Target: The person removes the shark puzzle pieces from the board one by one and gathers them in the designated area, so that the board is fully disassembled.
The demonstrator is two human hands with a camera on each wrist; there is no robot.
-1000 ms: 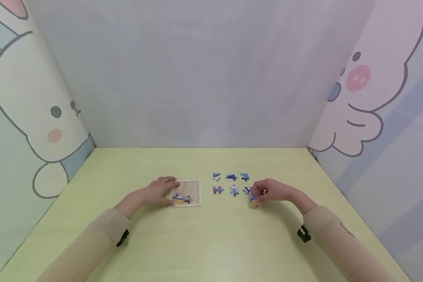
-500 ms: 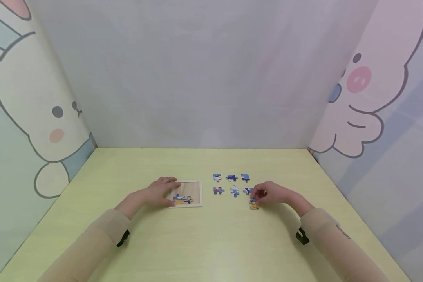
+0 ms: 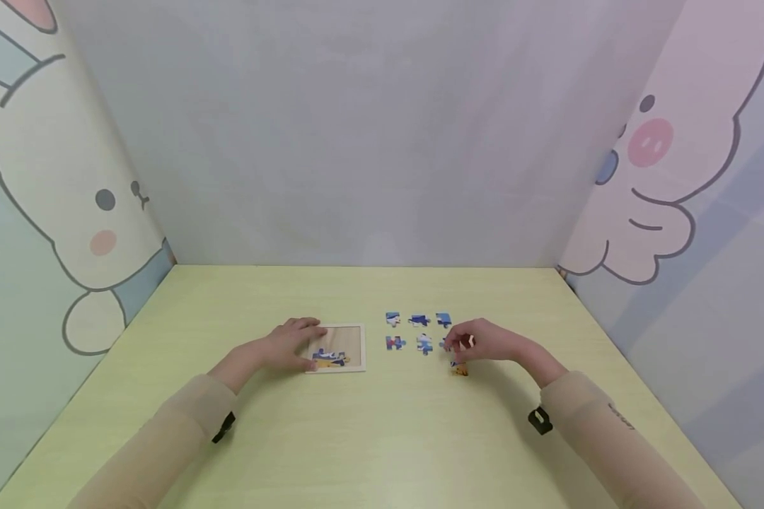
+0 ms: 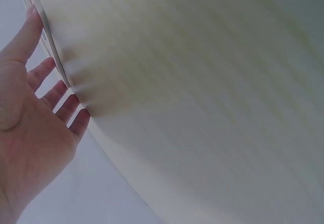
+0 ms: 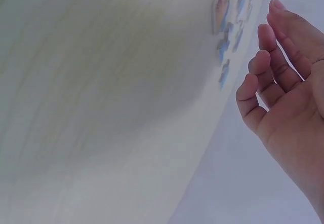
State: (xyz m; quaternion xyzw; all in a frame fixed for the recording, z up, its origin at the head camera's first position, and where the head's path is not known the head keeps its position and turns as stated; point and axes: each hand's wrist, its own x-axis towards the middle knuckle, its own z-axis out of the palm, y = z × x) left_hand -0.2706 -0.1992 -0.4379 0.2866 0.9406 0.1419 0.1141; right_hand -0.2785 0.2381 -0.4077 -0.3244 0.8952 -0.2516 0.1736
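In the head view my left hand [image 3: 291,344] rests on the left side of a light wooden puzzle tray [image 3: 362,346], thumb and fingers spread along it. Joined blue, white and yellow puzzle pieces [image 3: 331,359] lie along the tray's near side. My right hand [image 3: 484,341] is over the loose pieces, fingers loosely bent and holding nothing that I can see. Just below its fingertips lies an orange-and-blue puzzle piece [image 3: 460,369]. Another piece [image 3: 443,343] is partly hidden by those fingers. The right wrist view shows the fingers [image 5: 248,89] apart from the pieces.
Loose puzzle pieces lie right of the tray: a back row with a white-and-blue piece [image 3: 392,319], a dark blue piece [image 3: 419,320] and a blue corner piece [image 3: 443,319], then a red-and-blue piece [image 3: 395,343] and a pale piece [image 3: 424,344]. Walls enclose the table [image 3: 382,438].
My right hand has let go of the orange-and-blue piece, now lying on the table, and its fingertips have shifted slightly left and away. My left hand stays on the tray.
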